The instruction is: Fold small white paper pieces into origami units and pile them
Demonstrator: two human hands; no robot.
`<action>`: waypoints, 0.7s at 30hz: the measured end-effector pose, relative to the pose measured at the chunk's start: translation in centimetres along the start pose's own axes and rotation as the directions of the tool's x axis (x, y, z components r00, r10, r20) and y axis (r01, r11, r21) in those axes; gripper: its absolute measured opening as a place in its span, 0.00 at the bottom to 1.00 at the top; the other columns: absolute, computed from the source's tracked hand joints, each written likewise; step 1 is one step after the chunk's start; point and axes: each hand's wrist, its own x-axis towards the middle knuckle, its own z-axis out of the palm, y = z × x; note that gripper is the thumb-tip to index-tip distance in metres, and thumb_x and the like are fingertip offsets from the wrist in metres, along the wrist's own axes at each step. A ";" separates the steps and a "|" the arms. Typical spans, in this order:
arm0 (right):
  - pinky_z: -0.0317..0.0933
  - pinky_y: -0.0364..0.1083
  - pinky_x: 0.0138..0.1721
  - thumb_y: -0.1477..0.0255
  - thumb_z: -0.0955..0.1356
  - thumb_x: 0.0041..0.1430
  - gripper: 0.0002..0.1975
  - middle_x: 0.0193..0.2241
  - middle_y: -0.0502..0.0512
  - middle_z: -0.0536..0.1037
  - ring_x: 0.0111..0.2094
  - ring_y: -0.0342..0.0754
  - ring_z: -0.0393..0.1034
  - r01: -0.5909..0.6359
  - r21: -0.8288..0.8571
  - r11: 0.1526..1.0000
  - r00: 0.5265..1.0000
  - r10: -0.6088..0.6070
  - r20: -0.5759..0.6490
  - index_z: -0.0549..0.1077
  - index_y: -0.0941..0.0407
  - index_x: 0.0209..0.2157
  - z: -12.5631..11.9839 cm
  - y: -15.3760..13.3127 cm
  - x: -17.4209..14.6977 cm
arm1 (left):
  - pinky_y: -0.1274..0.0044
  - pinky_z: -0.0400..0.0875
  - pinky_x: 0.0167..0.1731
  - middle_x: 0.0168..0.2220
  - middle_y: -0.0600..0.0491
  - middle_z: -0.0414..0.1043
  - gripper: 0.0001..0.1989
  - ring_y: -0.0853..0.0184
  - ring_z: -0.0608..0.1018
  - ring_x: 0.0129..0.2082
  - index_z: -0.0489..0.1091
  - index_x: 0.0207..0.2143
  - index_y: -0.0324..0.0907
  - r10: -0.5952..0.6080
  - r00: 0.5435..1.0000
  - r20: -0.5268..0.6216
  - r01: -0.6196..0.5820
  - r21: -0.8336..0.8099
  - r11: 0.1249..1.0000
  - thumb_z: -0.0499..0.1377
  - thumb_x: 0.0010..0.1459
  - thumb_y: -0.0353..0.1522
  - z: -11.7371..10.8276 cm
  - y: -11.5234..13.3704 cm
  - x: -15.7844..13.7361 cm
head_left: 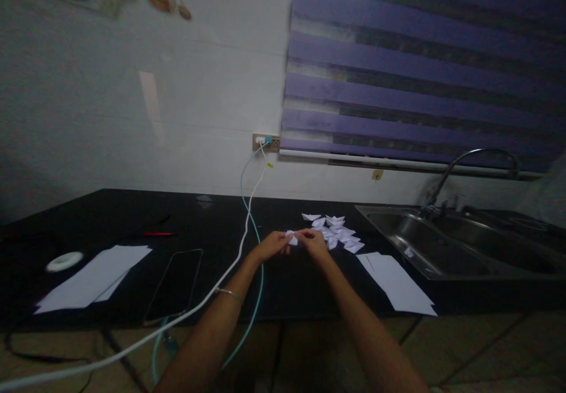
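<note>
Between my two hands is a small folded piece of white paper (292,238), held just above the black countertop (230,222). My left hand (273,244) pinches its left side, with a bracelet on that wrist. From the other side my right hand (312,242) grips the paper with thumb and fingers. Close behind and to the right of my right hand lies a cluster of several folded white paper boats (334,228). Fine folds of the held paper are too small and dim to make out.
White paper sheets (398,284) lie on the right by the steel sink (398,234) with its tall faucet (469,156). Leftward are more sheets (95,278), a phone (177,281), a red pen (158,234) and a white round object (65,261). A white cable (241,245) crosses the counter from the wall socket (274,143).
</note>
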 end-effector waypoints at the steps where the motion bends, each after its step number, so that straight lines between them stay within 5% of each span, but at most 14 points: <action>1: 0.55 0.42 0.23 0.60 0.72 0.44 0.15 0.18 0.50 0.73 0.20 0.43 0.63 -0.006 -0.003 1.000 1.000 0.006 -0.008 0.78 0.59 0.27 0.0 0.1 0.0 | 0.81 0.56 0.21 0.19 0.54 0.65 0.31 0.74 0.64 0.18 0.70 0.25 0.34 -0.010 1.000 -0.019 0.011 0.026 1.000 0.47 0.57 0.54 0.1 -0.2 0.0; 6: 0.56 0.42 0.24 0.60 0.74 0.43 0.15 0.20 0.52 0.75 0.22 0.44 0.65 -0.029 0.003 1.000 1.000 0.029 0.004 0.78 0.59 0.27 0.1 -0.2 -0.1 | 0.80 0.55 0.21 0.19 0.55 0.63 0.32 0.73 0.63 0.19 0.68 0.24 0.34 -0.002 0.998 -0.060 0.007 0.096 0.995 0.46 0.56 0.55 0.3 -0.8 0.2; 13: 0.61 0.43 0.30 0.62 0.74 0.44 0.17 0.27 0.53 0.78 0.27 0.46 0.71 -0.080 0.133 0.988 0.974 0.049 0.223 0.76 0.58 0.34 0.5 -1.3 -1.0 | 0.80 0.56 0.25 0.23 0.54 0.65 0.31 0.72 0.64 0.23 0.70 0.31 0.33 0.091 0.991 -0.097 -0.085 0.065 0.994 0.46 0.58 0.54 0.2 -1.2 0.3; 21: 0.62 0.44 0.31 0.64 0.75 0.42 0.16 0.28 0.53 0.79 0.28 0.46 0.72 -0.105 0.157 0.982 0.962 0.060 0.266 0.76 0.58 0.33 0.5 -1.8 -1.1 | 0.79 0.55 0.24 0.21 0.54 0.64 0.32 0.72 0.63 0.22 0.68 0.27 0.35 0.042 0.989 -0.141 -0.035 0.054 0.998 0.45 0.56 0.56 0.3 -0.9 0.2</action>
